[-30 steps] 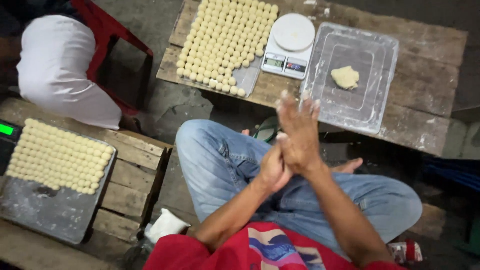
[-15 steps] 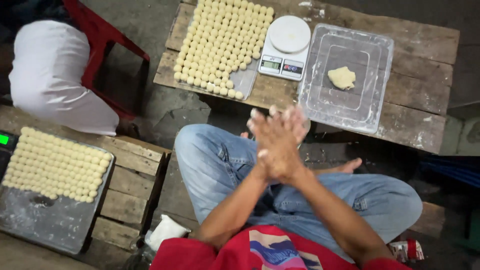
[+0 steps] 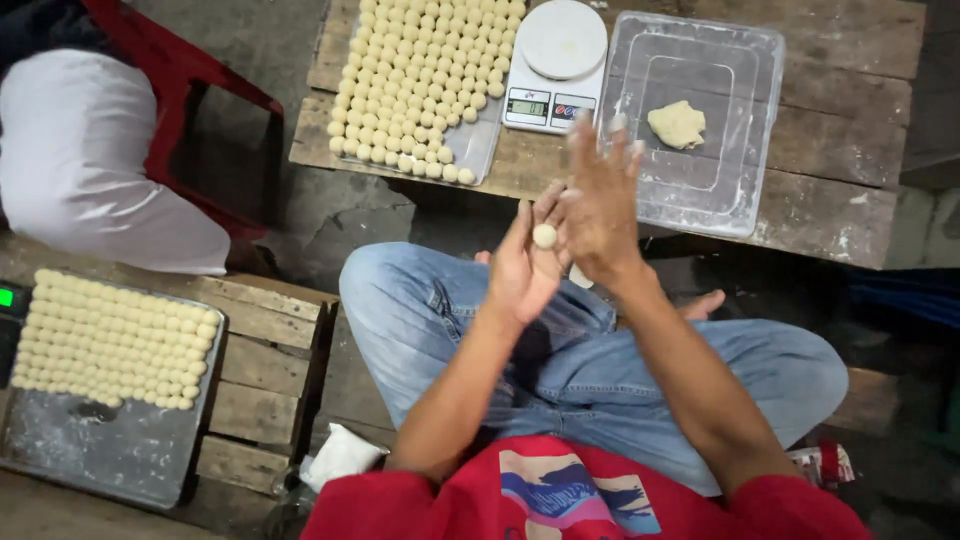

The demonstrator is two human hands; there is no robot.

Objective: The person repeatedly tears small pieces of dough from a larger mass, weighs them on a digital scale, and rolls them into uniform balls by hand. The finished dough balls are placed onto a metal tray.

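Pale dough is everywhere in this top-down view of a person sitting cross-legged in blue jeans and a red shirt. The left hand (image 3: 522, 268) is cupped, palm turned inward, with a small round dough ball (image 3: 544, 236) resting against it. The right hand (image 3: 600, 205) is raised just beside it, fingers spread and flat, palm facing the ball; whether it touches the ball cannot be told. Neither hand is clenched.

Ahead, on a low wooden table (image 3: 860, 215), sit three things side by side: a metal tray (image 3: 474, 150) packed with neat rows of finished dough balls, a white kitchen scale (image 3: 555, 65), and a clear plastic tub (image 3: 700, 195) holding one rough lump of dough (image 3: 677, 124). To the person's left, a second tray (image 3: 90, 460) on a wooden crate (image 3: 262, 385) is about half covered with rows of balls. A second person in white sits on a red chair (image 3: 180, 75) at upper left.

The step in hand looks like shaping: a portion being rolled round between the palms. The ball seems nearly smooth. Placing it would call for a light grip that keeps it round, and a reach forward to the near edge of the tray, where bare metal shows.
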